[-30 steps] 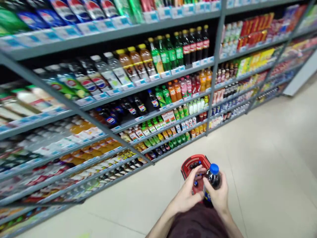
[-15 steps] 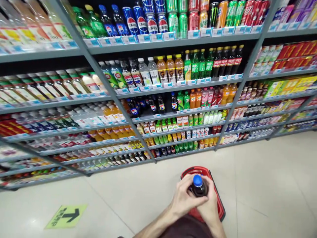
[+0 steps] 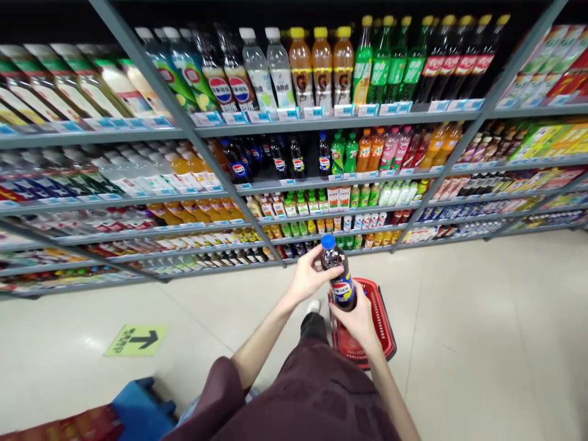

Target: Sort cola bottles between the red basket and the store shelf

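Note:
I hold a dark cola bottle (image 3: 339,275) with a blue cap upright in front of me, above a red shopping basket (image 3: 382,324) that stands on the floor. My left hand (image 3: 311,274) grips the bottle's upper part near the cap. My right hand (image 3: 357,318) is wrapped around its lower part from below. Both hands are closed on the bottle. The basket's contents are mostly hidden behind my hands and the bottle.
Long grey shelves (image 3: 321,116) full of drink bottles run across the view. The pale tiled floor (image 3: 496,343) stretches to the right. A green arrow sticker (image 3: 136,340) lies on the floor at left, and a blue object (image 3: 138,407) sits at lower left.
Both hands have lifted the bottle up from just over the basket to chest height. The view has swung left and back, bringing the arrow sticker and blue object into sight.

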{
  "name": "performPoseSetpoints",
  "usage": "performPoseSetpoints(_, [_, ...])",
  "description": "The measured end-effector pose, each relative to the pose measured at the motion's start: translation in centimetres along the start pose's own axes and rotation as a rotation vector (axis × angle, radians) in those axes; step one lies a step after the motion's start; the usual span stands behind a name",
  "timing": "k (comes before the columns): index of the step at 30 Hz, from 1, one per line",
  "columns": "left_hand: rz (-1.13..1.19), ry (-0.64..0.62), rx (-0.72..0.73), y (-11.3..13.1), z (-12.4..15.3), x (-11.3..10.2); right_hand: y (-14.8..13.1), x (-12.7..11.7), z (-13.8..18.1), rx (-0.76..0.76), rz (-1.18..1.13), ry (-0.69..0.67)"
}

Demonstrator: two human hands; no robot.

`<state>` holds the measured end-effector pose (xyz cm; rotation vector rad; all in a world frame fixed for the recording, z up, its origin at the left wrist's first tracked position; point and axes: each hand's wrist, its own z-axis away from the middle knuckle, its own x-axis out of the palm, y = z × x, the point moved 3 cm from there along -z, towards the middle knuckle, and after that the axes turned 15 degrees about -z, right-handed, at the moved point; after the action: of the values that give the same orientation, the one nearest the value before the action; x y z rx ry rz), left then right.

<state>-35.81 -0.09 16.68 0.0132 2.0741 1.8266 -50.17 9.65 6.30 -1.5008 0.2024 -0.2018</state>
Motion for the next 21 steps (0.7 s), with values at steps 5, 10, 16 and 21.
performPoseSetpoints(5, [-0.106,-0.127,0.089,-1.4,-6.7,-2.1,0.2,2.5,-6.6,-0.071,-0.013,0.008])
performPoseSetpoints(10, [-0.348,-0.189,0.058,-4.0,-13.6,-4.5,1.3,6.0,-13.5,-0.037,-0.018,0.102])
performPoseSetpoints(16, [-0.458,-0.154,0.092,-7.5,-20.8,-7.3,3.2,10.7,-20.8,-0.032,-0.039,0.177])
performPoseSetpoints(21, [-0.414,-0.106,0.249,-9.3,-23.5,-8.0,2.9,12.8,-25.0,-0.138,0.063,0.273])
